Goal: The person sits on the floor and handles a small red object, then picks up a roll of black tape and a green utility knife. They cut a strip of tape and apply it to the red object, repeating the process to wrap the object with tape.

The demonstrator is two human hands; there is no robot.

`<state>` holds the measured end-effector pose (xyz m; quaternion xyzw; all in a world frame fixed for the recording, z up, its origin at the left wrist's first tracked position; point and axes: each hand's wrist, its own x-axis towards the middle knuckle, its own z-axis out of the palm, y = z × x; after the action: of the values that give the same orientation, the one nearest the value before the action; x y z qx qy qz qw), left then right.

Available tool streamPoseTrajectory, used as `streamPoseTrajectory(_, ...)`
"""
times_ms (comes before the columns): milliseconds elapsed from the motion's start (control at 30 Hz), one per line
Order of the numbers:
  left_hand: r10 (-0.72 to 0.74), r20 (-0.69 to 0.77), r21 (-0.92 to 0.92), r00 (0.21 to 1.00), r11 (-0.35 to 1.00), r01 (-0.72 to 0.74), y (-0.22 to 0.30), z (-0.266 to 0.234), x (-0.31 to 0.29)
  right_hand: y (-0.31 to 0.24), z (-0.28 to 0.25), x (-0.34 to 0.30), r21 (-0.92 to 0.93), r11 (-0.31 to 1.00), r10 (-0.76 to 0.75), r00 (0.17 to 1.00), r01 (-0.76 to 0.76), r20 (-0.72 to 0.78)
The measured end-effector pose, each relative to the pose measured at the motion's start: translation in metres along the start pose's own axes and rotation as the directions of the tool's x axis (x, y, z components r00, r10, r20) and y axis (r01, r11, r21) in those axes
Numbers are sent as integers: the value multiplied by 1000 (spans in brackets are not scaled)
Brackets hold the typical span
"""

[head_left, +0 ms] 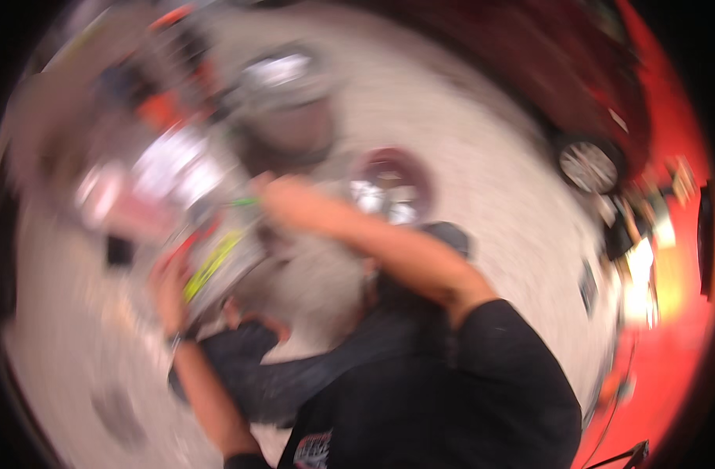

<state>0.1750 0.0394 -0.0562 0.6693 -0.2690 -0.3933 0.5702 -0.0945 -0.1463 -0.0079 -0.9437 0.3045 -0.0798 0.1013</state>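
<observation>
Motion blurs much of the picture. My left hand (170, 285) lies along the left side of a grey piece with a bright yellow-green band (213, 266). Its fingers are smeared, so their grip on the piece is unclear. A red strip (189, 244) shows at the upper edge of that piece. My right hand (279, 197) reaches across to its far side, closed, with a thin green thing (245, 202) sticking out at the fingertips; its kind is too blurred to tell. The grey piece is in front of my bent leg (248, 363).
Beyond my hands are shiny, pale, blurred things (177, 168) and an orange object (160, 111). A grey bucket-like container (287, 117) stands farther off, and a dark red round tub (420, 168) holds shiny items. A dark red car (529, 70) is parked at the upper right.
</observation>
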Motion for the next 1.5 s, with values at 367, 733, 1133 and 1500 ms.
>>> streamPoseTrajectory(367,6,-170,174,985,984,24,7,-38,-8,-60,-12,-50,944,127,145,947,-304,286)
streamPoseTrajectory(733,171,-226,324,959,942,-92,12,-21,-1,-58,-22,-74,991,80,192,977,-111,94)
streamPoseTrajectory(1133,103,-131,269,986,961,-64,3,-37,-14,-54,15,-66,953,-86,166,938,-292,303)
streamPoseTrajectory(1500,-98,-59,26,993,995,100,20,-18,-46,-98,-25,-69,893,99,165,892,-439,420)
